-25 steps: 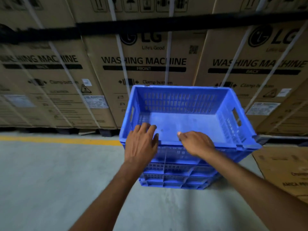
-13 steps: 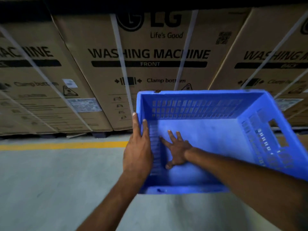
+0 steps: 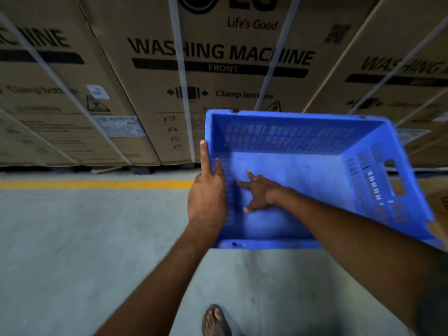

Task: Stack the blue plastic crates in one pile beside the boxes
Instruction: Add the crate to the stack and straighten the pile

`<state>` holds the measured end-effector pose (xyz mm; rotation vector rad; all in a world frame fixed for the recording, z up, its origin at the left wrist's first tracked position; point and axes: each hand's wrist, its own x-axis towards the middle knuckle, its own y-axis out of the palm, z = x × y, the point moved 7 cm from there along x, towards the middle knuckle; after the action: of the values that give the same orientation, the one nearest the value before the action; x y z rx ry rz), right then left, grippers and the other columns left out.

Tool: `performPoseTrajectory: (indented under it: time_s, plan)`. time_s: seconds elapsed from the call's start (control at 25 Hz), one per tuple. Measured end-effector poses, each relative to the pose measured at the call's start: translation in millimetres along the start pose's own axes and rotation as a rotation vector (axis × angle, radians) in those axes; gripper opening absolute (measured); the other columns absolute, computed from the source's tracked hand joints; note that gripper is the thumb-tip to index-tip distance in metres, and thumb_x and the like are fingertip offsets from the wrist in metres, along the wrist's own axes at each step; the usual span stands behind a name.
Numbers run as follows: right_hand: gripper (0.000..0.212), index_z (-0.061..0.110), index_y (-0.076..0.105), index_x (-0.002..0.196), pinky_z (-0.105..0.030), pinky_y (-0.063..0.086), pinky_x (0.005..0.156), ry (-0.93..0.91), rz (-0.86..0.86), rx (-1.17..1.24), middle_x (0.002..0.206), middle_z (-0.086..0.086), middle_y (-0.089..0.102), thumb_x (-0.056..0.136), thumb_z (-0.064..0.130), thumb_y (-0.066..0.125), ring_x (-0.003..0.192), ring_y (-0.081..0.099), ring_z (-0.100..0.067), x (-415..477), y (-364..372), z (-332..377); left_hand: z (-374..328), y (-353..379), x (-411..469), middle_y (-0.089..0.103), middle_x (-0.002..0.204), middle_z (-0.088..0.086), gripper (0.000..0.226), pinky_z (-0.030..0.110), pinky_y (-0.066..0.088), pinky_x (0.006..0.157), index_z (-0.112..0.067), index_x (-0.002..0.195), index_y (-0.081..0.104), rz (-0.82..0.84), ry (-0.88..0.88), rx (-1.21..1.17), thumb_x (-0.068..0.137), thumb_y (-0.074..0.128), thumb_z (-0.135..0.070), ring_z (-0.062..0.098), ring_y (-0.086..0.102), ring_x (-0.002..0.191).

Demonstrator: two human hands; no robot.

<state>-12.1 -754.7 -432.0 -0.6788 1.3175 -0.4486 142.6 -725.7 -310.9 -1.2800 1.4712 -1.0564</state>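
A blue plastic crate (image 3: 303,180) with slotted walls fills the middle right of the view, its open top facing me; any crates under it are hidden. My left hand (image 3: 208,190) lies flat against the outside of its left wall, fingers pointing up along the rim. My right hand (image 3: 259,192) reaches inside, fingers spread flat on the crate's floor near the left wall. Neither hand curls around anything. Brown washing machine boxes (image 3: 218,69) stand in a row right behind the crate.
The grey concrete floor (image 3: 84,251) spreads to the left and toward me, crossed by a yellow line (image 3: 97,184) in front of the boxes. My sandalled foot (image 3: 215,321) shows at the bottom. A piece of cardboard (image 3: 441,204) lies at the right.
Both hands left the crate's near rim: the left went to the outside of the left wall, the right went down inside onto the floor. The view moved closer and lower over the crate.
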Motion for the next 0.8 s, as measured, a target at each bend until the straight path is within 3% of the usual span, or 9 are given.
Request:
performPoseTrajectory:
  time_s: [0.08, 0.12, 0.2, 0.28, 0.36, 0.44, 0.52, 0.6, 0.8]
  plan:
    - [0.06, 0.029, 0.051, 0.143, -0.035, 0.031, 0.118, -0.031, -0.091, 0.153, 0.158, -0.003, 0.037, 0.09, 0.054, 0.062, 0.144, 0.037, -0.024, -44, -13, -4, 8, -4, -1, -0.009, 0.167, 0.008, 0.072, 0.046, 0.049, 0.085, -0.014, 0.147, 0.039, -0.048, -0.03, -0.009, 0.079, 0.058, -0.001, 0.039, 0.051, 0.127]
    - [0.048, 0.032, 0.059, 0.136, -0.036, 0.036, 0.114, -0.026, -0.215, 0.185, 0.15, 0.002, 0.049, 0.093, 0.054, 0.058, 0.137, 0.046, -0.021, -77, -17, -16, 8, -10, -7, -0.002, 0.168, 0.009, 0.071, 0.051, 0.04, 0.105, -0.016, 0.145, 0.043, -0.089, -0.037, 0.026, 0.077, 0.061, -0.006, 0.039, 0.036, 0.141]
    - [0.039, 0.031, 0.069, 0.116, -0.041, 0.046, 0.101, 0.039, -0.558, 0.127, 0.126, 0.005, 0.068, 0.094, 0.055, 0.048, 0.118, 0.061, -0.024, -157, -14, -60, -11, -17, -27, 0.017, 0.165, 0.011, 0.058, 0.054, 0.025, 0.116, -0.02, 0.137, 0.055, -0.191, 0.088, 0.035, 0.079, 0.062, -0.018, 0.036, 0.026, 0.148]
    - [0.045, 0.024, 0.073, 0.09, -0.042, 0.051, 0.082, 0.15, -0.796, -0.027, 0.092, 0.001, 0.075, 0.095, 0.054, 0.04, 0.092, 0.067, -0.029, -222, 9, -113, -60, -8, -59, 0.047, 0.15, 0.01, 0.035, 0.048, 0.039, 0.106, -0.021, 0.119, 0.067, -0.167, 0.293, -0.073, 0.09, 0.052, -0.033, 0.031, 0.049, 0.135]
    - [0.059, 0.017, 0.072, 0.077, -0.043, 0.049, 0.071, 0.312, -0.79, -0.125, 0.073, -0.005, 0.071, 0.103, 0.048, 0.028, 0.077, 0.065, -0.032, -244, 41, -150, -99, 21, -97, 0.073, 0.113, 0.006, 0.05, 0.041, 0.048, 0.087, -0.019, 0.093, 0.074, -0.011, 0.319, 0.04, 0.099, 0.031, -0.045, 0.027, 0.068, 0.103]
    - [0.069, 0.015, 0.071, 0.074, -0.044, 0.046, 0.07, 0.442, -0.774, -0.062, 0.071, -0.005, 0.07, 0.106, 0.044, 0.018, 0.076, 0.063, -0.032, -251, 61, -173, -121, 30, -118, 0.073, 0.072, 0.008, 0.065, 0.037, 0.048, 0.071, -0.014, 0.069, 0.072, 0.037, 0.234, 0.185, 0.102, 0.025, -0.046, 0.03, 0.07, 0.069]
    - [0.06, 0.015, 0.066, 0.067, -0.043, 0.042, 0.072, 0.447, -0.87, -0.005, 0.069, -0.004, 0.067, 0.106, 0.039, 0.028, 0.077, 0.06, -0.031, -253, 61, -173, -126, 23, -119, 0.068, 0.059, 0.011, 0.066, 0.036, 0.047, 0.068, -0.011, 0.062, 0.071, -0.006, 0.166, 0.206, 0.102, 0.031, -0.044, 0.031, 0.067, 0.058]
    - [0.05, 0.014, 0.065, 0.067, -0.044, 0.041, 0.073, 0.401, -0.971, -0.03, 0.07, -0.007, 0.065, 0.104, 0.033, 0.038, 0.076, 0.06, -0.032, -254, 51, -163, -123, 23, -110, 0.07, 0.064, 0.015, 0.066, 0.036, 0.048, 0.072, -0.01, 0.068, 0.074, 0.038, 0.112, 0.267, 0.104, 0.03, -0.044, 0.033, 0.07, 0.064]
    - [0.053, 0.022, 0.068, 0.114, -0.049, 0.032, 0.102, 0.342, -0.643, 0.104, 0.12, -0.007, 0.066, 0.102, 0.055, 0.028, 0.118, 0.053, -0.03, -267, 53, -171, -124, 21, -130, 0.065, 0.129, -0.002, 0.074, 0.046, 0.04, 0.102, -0.03, 0.123, 0.064, 0.104, 0.149, 0.136, 0.093, 0.008, -0.068, 0.027, 0.055, 0.125]
